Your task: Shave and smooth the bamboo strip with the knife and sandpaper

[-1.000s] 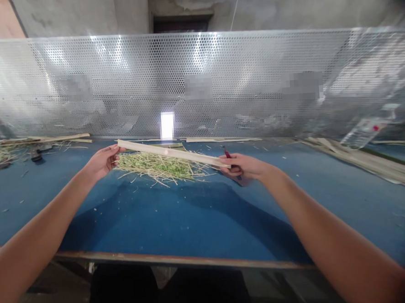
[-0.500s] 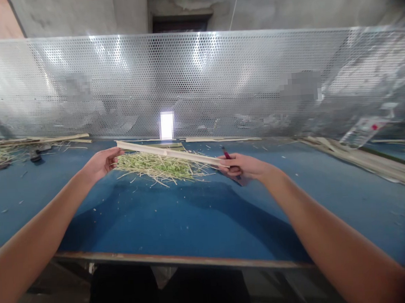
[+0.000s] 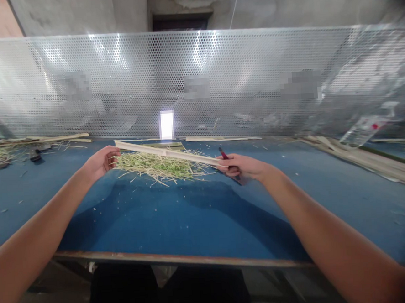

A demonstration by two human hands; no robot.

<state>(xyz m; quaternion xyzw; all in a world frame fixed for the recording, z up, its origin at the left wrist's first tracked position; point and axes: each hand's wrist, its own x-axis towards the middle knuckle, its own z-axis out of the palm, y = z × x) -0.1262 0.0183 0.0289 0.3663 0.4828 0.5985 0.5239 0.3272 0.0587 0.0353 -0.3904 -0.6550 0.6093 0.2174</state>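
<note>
A pale split bamboo strip [image 3: 164, 152] slants across in front of me, its left end higher. My left hand [image 3: 102, 164] is at that end, fingers curled and fingertips against the strip; the thumb's grip is partly hidden. At the other end my right hand [image 3: 245, 166] is closed round the strip. The same hand also holds a slim dark-red tool [image 3: 224, 155], which sticks up past the fingers; its kind is not clear. Under the strip lies a heap of thin green and straw-coloured bamboo shavings [image 3: 158, 169] on the blue table [image 3: 165, 222].
A perforated metal screen [image 3: 129, 78] stands along the table's back. Long strips [image 3: 364, 160] and a clear plastic bottle [image 3: 369, 125] lie at the right. More shavings [image 3: 3, 154] and a dark object [image 3: 36, 155] are at the left. Flat strips [image 3: 218, 138] lie by the screen.
Both hands and the bamboo strip have shifted very slightly to the left. The hold looks the same, and the heap of shavings is unchanged.
</note>
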